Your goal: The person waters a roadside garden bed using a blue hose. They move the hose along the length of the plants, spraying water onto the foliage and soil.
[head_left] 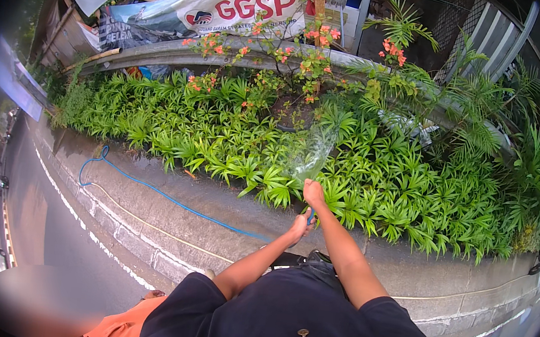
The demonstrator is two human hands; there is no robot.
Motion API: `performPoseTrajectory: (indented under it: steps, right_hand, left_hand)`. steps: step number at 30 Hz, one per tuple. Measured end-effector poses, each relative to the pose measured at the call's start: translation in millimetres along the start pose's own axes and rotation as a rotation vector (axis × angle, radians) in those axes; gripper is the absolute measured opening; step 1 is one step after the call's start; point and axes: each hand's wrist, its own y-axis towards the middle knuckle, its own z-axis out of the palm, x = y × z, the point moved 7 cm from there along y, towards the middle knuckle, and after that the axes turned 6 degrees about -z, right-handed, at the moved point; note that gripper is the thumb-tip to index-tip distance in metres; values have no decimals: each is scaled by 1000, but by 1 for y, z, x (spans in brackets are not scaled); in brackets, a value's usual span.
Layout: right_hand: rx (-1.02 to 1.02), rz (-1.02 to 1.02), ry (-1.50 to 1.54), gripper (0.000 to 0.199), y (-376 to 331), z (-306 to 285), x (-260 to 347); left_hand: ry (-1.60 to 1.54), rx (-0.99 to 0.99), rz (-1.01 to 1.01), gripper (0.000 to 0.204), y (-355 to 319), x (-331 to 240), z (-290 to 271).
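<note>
A blue garden hose (311,217) runs between my two hands in front of my body. My right hand (313,193) is farther out, closed round the hose's end. Closer to me, my left hand (302,225) grips the hose lower down. A fan of water (315,155) sprays from beyond my right hand onto the bed of low green plants (233,142). Part of the blue hose lies in a loop on the pavement to the left. My fingers hide the hose's tip.
A potted bush (291,113) with orange-pink flowers rises from the bed. Behind it runs a metal guardrail (157,55), with a white banner (243,3) over it. A pale hose (148,222) lies along the kerb beside the road (38,211). A person in orange (122,323) is at the lower left.
</note>
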Motion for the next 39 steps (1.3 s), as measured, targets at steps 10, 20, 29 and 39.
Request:
performPoseTrajectory:
  steps: [10,20,29,39]
  right_hand:
    - [-121,131,-35,49,-13,-113,-133]
    - [-171,105,-130,49,-28,-199,-176]
    - [-111,-76,-68,49,-15,-156,-119]
    - [-2,-240,36,51,-9,-73,-21]
  left_hand:
    - [241,261,-39,45,46,45,127]
    - [115,493,35,29,47,60,217]
    - [-12,380,87,32,47,48,173]
    - [-149,109,207,40,32,22,76]
